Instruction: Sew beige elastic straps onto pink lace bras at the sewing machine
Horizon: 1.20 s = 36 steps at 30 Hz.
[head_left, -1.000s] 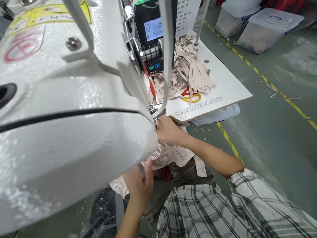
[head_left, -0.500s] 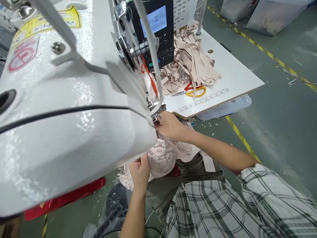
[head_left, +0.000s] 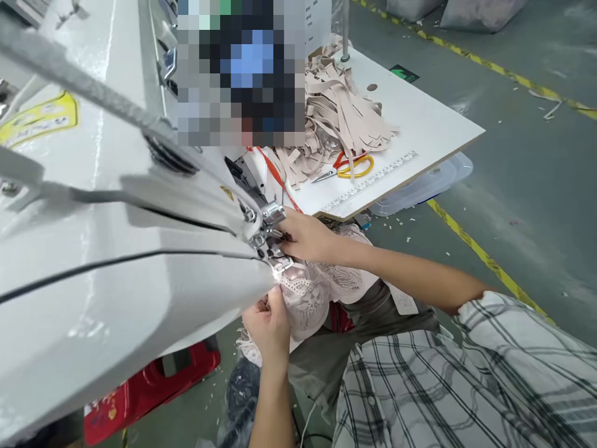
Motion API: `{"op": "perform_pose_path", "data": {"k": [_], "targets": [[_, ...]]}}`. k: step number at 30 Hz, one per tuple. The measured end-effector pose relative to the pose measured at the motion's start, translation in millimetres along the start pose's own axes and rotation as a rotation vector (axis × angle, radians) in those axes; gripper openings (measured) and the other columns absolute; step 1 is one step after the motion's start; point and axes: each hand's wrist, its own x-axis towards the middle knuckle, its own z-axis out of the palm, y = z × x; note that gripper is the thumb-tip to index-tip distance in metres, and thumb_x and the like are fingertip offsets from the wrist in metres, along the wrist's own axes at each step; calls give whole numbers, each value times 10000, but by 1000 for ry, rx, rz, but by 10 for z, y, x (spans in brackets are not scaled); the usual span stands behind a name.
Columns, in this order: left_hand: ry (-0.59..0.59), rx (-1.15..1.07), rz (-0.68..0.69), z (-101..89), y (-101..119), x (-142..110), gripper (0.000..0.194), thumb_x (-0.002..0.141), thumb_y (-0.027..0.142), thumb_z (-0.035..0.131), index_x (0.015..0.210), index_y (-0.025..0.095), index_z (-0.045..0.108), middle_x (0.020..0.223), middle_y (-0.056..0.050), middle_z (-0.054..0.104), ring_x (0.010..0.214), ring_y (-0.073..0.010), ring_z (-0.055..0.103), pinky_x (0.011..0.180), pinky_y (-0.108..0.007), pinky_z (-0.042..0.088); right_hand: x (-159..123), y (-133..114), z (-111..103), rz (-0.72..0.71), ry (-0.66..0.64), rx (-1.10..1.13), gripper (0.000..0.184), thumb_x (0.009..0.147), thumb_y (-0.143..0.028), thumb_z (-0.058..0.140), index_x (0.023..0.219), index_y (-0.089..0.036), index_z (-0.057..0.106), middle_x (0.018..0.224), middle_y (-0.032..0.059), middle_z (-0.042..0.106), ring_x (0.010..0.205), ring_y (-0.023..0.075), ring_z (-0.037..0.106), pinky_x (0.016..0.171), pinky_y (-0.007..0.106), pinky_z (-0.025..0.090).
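A pale pink lace bra (head_left: 305,305) lies partly across my lap, its upper edge under the needle area of a white sewing machine (head_left: 196,298). My left hand (head_left: 269,323) pinches the bra's near edge between thumb and curled fingers, just below the metal presser foot (head_left: 282,266). On the far side of the foot, my right hand (head_left: 308,238) is closed at the bra's upper edge, its fingertips partly hidden by the machine parts. A white tag (head_left: 402,300) hangs at the bra's right side.
On the white table (head_left: 433,127) lie a heap of beige fabric strips (head_left: 354,115), scissors (head_left: 352,167) with red and yellow handles, and a printed ruler scale (head_left: 373,183). A clear plastic bin (head_left: 424,186) sits below the edge. A red stool (head_left: 153,392) stands at lower left.
The view has shifted, so the machine's head looks larger and the presser foot shows more clearly. My left thumb is now nearer the foot; my right hand stays beside it.
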Motion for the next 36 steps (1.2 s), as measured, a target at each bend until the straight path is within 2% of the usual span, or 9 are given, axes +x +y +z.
{"op": "perform_pose_path", "data": {"k": [10,15,19,22,25,27,29,32,36], "targets": [[-84,142,-60,-78,-9,84,339,790,526,631,836,190,614,688,-7,615,645,-201,580,623,-311,456,16,-6,-57,26,17,181,124,764,-67,589,827,-172,570,1024,32,565,858,141,541,750,254,406],[-550,-169,-320,-177,-8,-51,471,786,645,633,789,178,699,755,-69,701,780,-261,668,747,-374,522,-161,-128,-108,131,32,270,112,840,-182,570,757,-180,496,944,27,535,765,128,490,707,264,391],[-991,-658,-639,48,21,-537,654,603,746,750,802,123,740,727,-125,719,730,-299,701,718,-413,549,-365,-306,-404,165,-183,339,163,879,-260,561,757,-187,483,789,-15,488,690,114,445,647,255,368],[-1188,-899,-567,336,39,-906,734,661,771,683,939,95,738,823,-159,724,824,-308,703,799,-430,528,-491,-431,-627,246,-333,426,163,899,-314,581,817,-186,523,726,-34,493,634,101,441,597,241,366],[-1216,-803,-372,569,-43,-1054,752,780,793,504,997,101,703,857,-143,702,859,-274,669,820,-405,491,-640,-380,-665,434,-367,653,199,890,-372,631,897,-183,568,787,-1,624,703,116,579,631,239,449],[-1201,-626,-317,620,-184,-1006,693,816,768,464,910,120,691,779,-101,669,785,-235,628,754,-361,473,-769,-194,-589,642,-164,842,229,799,-341,730,863,-178,582,822,27,685,733,142,648,637,256,507],[-1179,-494,-316,542,-388,-884,554,776,696,594,748,146,654,656,-39,598,668,-189,554,658,-313,433,-917,75,-503,824,238,960,269,662,-239,805,765,-182,563,744,15,687,653,143,651,579,256,531],[-1058,-312,-333,207,-746,-669,439,687,544,740,539,188,530,525,37,456,554,-136,420,577,-271,352,-1141,466,-538,840,674,912,267,640,-143,752,692,-208,498,598,-59,592,507,75,544,475,185,477],[-817,-138,-375,-276,-1137,-447,288,659,438,734,569,198,602,555,15,560,588,-170,487,581,-267,366,-1323,726,-1009,759,1024,778,320,741,-132,656,645,-204,360,528,-121,426,398,9,344,399,116,357]]}}
